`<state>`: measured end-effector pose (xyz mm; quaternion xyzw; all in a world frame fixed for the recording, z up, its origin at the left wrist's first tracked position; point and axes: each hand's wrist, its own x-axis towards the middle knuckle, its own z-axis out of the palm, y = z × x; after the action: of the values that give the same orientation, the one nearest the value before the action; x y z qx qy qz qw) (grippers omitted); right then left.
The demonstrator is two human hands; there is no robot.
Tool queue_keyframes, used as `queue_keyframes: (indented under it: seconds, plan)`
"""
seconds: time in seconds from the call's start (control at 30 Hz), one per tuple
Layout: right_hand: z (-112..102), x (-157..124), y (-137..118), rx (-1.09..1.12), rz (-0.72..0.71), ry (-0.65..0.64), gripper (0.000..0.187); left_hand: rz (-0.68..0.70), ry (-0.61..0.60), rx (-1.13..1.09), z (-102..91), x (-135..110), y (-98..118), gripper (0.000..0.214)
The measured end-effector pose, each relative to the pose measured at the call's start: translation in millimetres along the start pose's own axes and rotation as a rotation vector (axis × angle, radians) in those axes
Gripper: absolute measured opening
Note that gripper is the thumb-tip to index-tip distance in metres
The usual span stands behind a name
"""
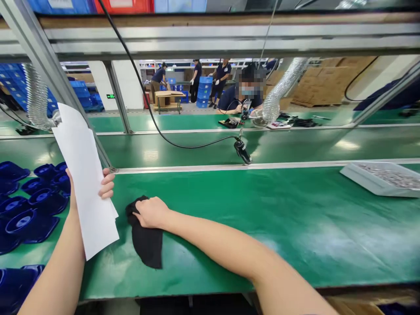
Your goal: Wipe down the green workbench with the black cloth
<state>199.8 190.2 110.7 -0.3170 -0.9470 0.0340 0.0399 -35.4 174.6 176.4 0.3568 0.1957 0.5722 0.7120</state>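
A green workbench (262,218) spans the near field, bounded on its far side by a metal rail and a second green surface beyond. At the far right sits a grey tray (380,186) holding a layer of small pale parts (too small to identify). At the near left, dark blue moulded trays (29,214) lie spread and overlapping, each showing a round recess; nothing is seen in them. A white sheet (83,179) stands upright and tilted at the left, gripped at its right edge by the left hand (105,186), fingers curled round the front face. A black cloth (146,238) lies flat on the bench, just right of the sheet's lower corner. The right hand (151,212) rests closed on the cloth's far end, knuckles up, pressing it to the surface; the rest of the cloth trails toward the near edge. A black corded tool (243,151) hangs over the rail, well apart from both hands. A seated person (243,98) works at the far bench.
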Motion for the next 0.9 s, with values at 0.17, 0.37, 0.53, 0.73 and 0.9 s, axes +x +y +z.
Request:
queue_keyframes:
  seconds: [0.17, 0.37, 0.53, 0.73, 0.9]
  plan:
    - [-7.0, -56.7, 4.0, -0.013, -0.020, -0.010, 0.034, 0.028, 0.050, -0.023, 1.9, -8.7, -2.5, 0.100]
    - [9.6, -188.2, 66.9, 0.030, -0.062, 0.026, 0.030, 0.104, 0.050, -0.018, -2.2, -10.4, -3.6, 0.090]
    - [12.6, -121.3, 88.3, -0.009, -0.025, -0.020, 0.025, 0.111, 0.029, -0.025, -2.6, -8.0, -6.0, 0.087]
    - [6.2, 8.1, 71.5, -0.068, 0.065, -0.003, 0.032, 0.103, 0.067, -0.057, -8.0, -3.0, -7.7, 0.086]
    - [-3.2, 92.3, 37.4, -0.041, 0.101, 0.053, 0.039, 0.130, 0.096, -0.024, -11.7, -5.1, -6.7, 0.085]
